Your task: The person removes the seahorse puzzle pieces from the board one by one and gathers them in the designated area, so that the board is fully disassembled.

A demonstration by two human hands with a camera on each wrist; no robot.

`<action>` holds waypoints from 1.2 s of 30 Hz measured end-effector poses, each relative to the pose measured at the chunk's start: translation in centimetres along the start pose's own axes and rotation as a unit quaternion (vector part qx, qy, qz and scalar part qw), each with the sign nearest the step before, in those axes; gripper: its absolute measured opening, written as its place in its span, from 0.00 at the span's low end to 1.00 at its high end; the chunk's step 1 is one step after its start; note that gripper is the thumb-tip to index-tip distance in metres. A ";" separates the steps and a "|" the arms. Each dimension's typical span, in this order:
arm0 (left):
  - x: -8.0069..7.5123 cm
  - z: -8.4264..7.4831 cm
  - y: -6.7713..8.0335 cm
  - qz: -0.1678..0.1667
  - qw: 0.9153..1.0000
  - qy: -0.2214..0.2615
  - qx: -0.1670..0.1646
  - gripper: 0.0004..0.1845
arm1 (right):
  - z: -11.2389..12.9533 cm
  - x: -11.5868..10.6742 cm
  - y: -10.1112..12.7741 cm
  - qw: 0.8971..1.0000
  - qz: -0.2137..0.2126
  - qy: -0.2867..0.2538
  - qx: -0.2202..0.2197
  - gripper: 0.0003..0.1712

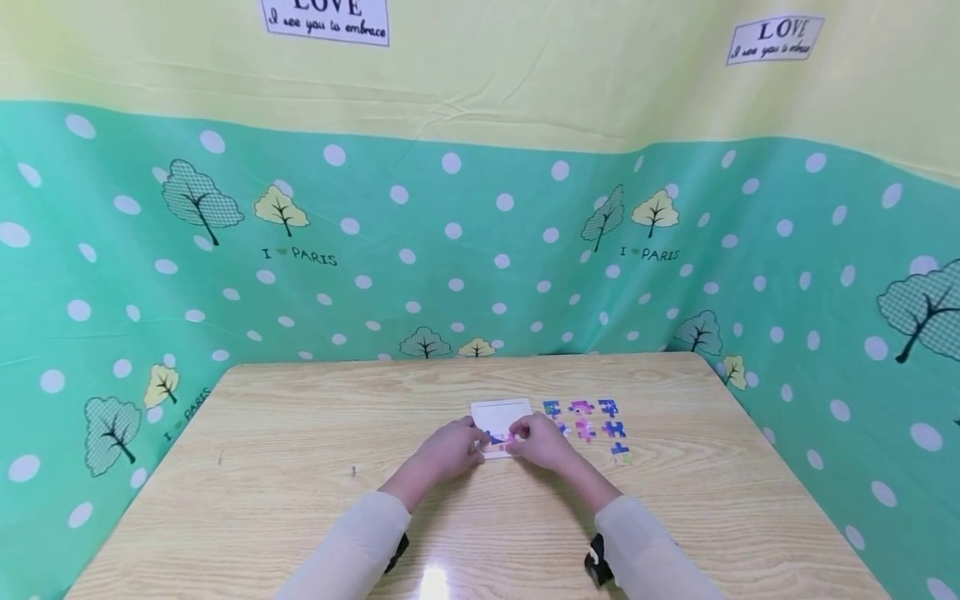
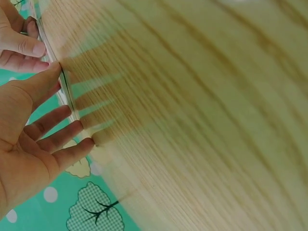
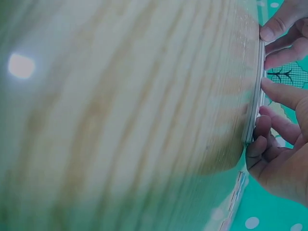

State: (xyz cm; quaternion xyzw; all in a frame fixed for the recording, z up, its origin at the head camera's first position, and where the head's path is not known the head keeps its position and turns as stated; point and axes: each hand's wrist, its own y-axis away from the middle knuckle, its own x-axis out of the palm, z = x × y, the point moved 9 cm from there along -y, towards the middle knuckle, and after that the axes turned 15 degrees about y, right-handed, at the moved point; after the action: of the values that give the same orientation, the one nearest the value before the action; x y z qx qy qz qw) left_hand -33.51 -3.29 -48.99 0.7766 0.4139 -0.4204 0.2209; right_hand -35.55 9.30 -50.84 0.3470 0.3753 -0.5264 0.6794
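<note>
A small white puzzle tray (image 1: 501, 402) lies on the wooden table, its upper part bare and coloured pieces in its lower part. At the tray's left side, my left hand (image 1: 448, 451) rests with thumb and forefinger on the edge; its other fingers extend fairly straight in the left wrist view. My right hand (image 1: 547, 444) is over the tray's lower right, thumb and forefinger pinching a pinkish puzzle piece (image 1: 513, 437), partly hidden by the fingers. In the right wrist view its remaining fingers curl beside the tray's edge (image 3: 253, 103).
Several loose jigsaw pieces, among them a pink one (image 1: 581, 407) and a blue one (image 1: 614, 429), lie right of the tray. A tiny dark bit (image 1: 353, 471) sits on the table (image 1: 285, 517) to the left. A green dotted curtain (image 1: 450, 250) hangs behind and along both sides.
</note>
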 end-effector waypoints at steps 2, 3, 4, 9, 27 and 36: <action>-0.1 0.0 -0.1 0.000 1.000 0.003 -0.001 0.16 | -0.2 0.0 0.0 1.000 0.002 -0.003 0.006 0.16; -0.1 0.0 -0.1 0.000 1.000 0.004 -0.003 0.16 | -0.2 0.0 0.0 1.000 0.003 -0.005 0.007 0.16; -0.1 0.0 -0.1 0.000 1.000 0.004 -0.004 0.16 | -0.3 0.0 -0.1 1.000 0.004 -0.005 0.007 0.16; -0.1 0.0 -0.2 0.002 1.000 0.003 -0.007 0.15 | -0.5 0.0 -0.2 1.000 0.009 -0.009 0.012 0.15; 0.0 0.1 -0.3 0.010 1.000 0.006 -0.021 0.15 | -0.3 0.1 -0.2 0.999 0.008 -0.035 0.013 0.14; 0.2 0.2 -0.4 0.012 1.000 0.005 -0.025 0.15 | -0.1 0.1 -0.2 1.000 0.014 -0.014 -0.004 0.16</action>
State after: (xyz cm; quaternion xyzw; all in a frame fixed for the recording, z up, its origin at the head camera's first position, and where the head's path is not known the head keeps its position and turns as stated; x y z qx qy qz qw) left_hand -33.83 -3.13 -49.20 0.7780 0.4157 -0.4034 0.2432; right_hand -35.75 9.31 -50.97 0.3421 0.3629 -0.5206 0.6930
